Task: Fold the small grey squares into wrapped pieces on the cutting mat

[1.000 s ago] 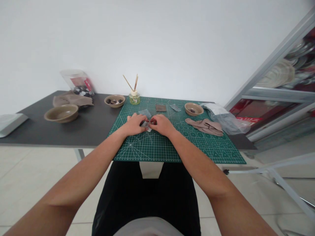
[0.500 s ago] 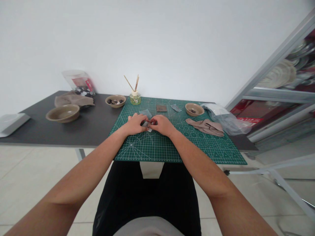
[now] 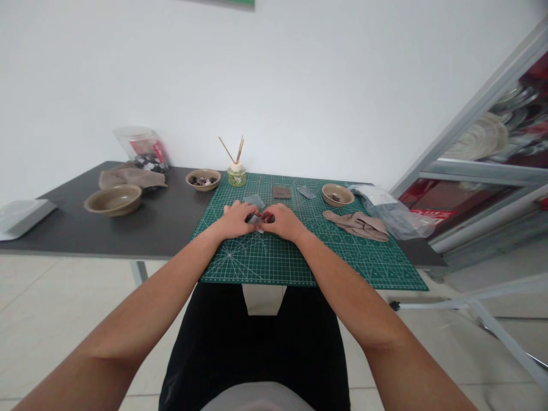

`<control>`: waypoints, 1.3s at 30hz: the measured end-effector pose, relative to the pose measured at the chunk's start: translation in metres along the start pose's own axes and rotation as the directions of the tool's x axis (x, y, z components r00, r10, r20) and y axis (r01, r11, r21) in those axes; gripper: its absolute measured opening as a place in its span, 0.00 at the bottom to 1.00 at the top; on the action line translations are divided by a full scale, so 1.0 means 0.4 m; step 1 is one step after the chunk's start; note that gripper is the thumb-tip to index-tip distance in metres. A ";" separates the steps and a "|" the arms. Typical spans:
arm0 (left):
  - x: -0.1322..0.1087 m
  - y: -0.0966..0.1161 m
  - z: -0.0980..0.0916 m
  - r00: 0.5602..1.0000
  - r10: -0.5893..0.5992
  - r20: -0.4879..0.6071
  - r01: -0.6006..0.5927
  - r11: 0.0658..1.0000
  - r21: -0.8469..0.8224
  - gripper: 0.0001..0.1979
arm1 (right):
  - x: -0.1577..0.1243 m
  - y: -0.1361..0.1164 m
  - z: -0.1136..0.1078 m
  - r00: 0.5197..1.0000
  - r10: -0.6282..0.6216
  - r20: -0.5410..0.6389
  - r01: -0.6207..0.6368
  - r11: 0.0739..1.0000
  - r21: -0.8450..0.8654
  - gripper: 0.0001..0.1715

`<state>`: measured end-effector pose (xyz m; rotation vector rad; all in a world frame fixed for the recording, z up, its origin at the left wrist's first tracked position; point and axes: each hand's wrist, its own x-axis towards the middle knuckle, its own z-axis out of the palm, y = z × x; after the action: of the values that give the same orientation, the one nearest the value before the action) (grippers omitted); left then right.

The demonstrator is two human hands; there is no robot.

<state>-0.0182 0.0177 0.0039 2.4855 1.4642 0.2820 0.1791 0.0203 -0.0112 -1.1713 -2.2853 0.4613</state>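
Observation:
My left hand [image 3: 237, 221] and my right hand [image 3: 283, 222] meet over the green cutting mat [image 3: 274, 262]. Between their closed fingertips is a small, greyish, partly see-through piece [image 3: 255, 220] that looks like thin plastic; the fingers cover much of it. Just beyond my left hand a flat bluish-grey sheet [image 3: 255, 201] lies on the mat. Farther back are a brown square [image 3: 281, 192] and a small clear packet [image 3: 305, 192].
To the right stand a bowl with a few dark stones [image 3: 338, 195], a brown cloth [image 3: 359, 224] and a plastic bag [image 3: 398, 214]. Leftward are a bowl of stones [image 3: 203, 180], a reed diffuser [image 3: 237, 173], another bowl [image 3: 113, 201], a crumpled cloth [image 3: 132, 176] and a clear jar [image 3: 143, 148].
The camera view has tilted up slightly, so the table sits a little lower. Both hands stay together at the small piece, with only slight finger movement.

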 end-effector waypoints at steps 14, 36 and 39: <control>0.000 0.009 -0.006 1.000 -0.025 0.013 0.025 1.000 -0.019 0.17 | -0.001 0.006 -0.001 1.000 0.000 -0.019 0.001 1.000 0.010 0.06; -0.025 -0.023 -0.004 0.964 -0.161 -0.211 0.029 0.856 -0.516 0.14 | -0.003 0.042 -0.049 0.688 0.341 -0.641 -0.215 0.939 0.269 0.14; -0.027 -0.035 -0.023 0.935 -0.272 -0.228 0.130 0.859 -0.495 0.11 | -0.001 0.053 -0.049 0.620 0.378 -0.688 -0.189 0.923 0.337 0.17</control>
<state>-0.0379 0.0157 0.0080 1.9364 1.5220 0.8830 0.2045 0.0333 -0.0066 -1.2956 -1.2940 0.2698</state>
